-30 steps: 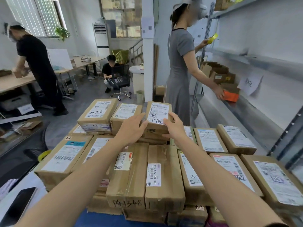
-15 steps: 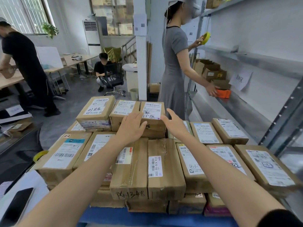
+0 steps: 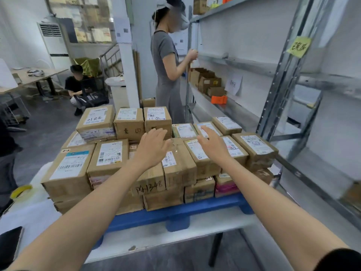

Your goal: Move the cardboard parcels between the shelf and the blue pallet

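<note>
Several taped cardboard parcels with white labels are stacked on the blue pallet (image 3: 175, 214), which stands on a white table. A small upright parcel (image 3: 157, 119) sits in the back row of the stack. My left hand (image 3: 153, 146) hovers with straight fingers above the middle parcels, just in front of that small parcel, holding nothing. My right hand (image 3: 212, 142) is spread open over the parcels to its right, empty too. The grey metal shelf (image 3: 242, 112) runs along the right side, with brown parcels and an orange packet (image 3: 219, 99) on it.
A person in a grey dress (image 3: 168, 75) stands at the shelf behind the pallet. Another person (image 3: 78, 89) crouches at the back left by a desk. A steel shelf upright (image 3: 281, 79) rises close on the right. A dark phone (image 3: 8, 243) lies at the table's left edge.
Both my hands let go of the small back-row parcel, left on the stack, and drew back toward me, fingers opening. The view shifted back and right; the person at the shelf raised their hands.
</note>
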